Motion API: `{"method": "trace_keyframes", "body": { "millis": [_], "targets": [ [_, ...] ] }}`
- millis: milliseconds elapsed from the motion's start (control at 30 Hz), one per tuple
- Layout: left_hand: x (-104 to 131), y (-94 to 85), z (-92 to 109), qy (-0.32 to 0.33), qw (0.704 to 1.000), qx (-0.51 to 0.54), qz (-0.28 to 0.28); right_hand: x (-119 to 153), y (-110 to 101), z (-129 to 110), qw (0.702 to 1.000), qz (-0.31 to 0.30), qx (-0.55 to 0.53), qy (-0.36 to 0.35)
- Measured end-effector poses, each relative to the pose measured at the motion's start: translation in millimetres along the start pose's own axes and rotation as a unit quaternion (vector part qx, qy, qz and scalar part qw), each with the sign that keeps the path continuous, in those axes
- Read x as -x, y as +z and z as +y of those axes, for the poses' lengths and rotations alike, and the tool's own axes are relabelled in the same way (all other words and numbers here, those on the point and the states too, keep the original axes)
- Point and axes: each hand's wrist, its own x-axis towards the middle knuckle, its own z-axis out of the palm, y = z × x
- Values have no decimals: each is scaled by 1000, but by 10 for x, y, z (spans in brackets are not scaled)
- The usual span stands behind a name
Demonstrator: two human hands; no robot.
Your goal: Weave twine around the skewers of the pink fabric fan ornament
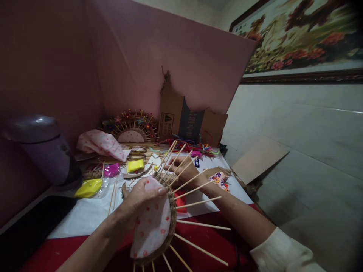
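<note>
My left hand holds a half-round piece covered in white cloth with red dots, its thumb on the cloth face. Brown cord is woven round the curved edge, and thin wooden sticks fan out from it to the right and below. Behind the upper sticks is my right hand, its fingers bent and partly hidden by sticks; whether they grip anything is hard to make out. Under the piece, a bit of red material shows.
Yellow and magenta packets, a purple tumbler and a black flat object lie left. A finished fan-like piece, torn cardboard and coloured strands are behind. Patterned cloth lies right.
</note>
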Motion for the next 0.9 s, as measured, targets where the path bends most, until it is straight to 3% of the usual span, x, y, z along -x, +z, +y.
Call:
{"method": "trace_keyframes", "body": {
  "millis": [233, 900],
  "targets": [
    [-8, -20, -9, -5, 1000, -5, -9, -7, 10, -16, 1000, 4, 4, 11],
    [38, 48, 75, -6, 999, 21, -32, -24, -143, 23, 993, 115, -10, -25]
  ]
}}
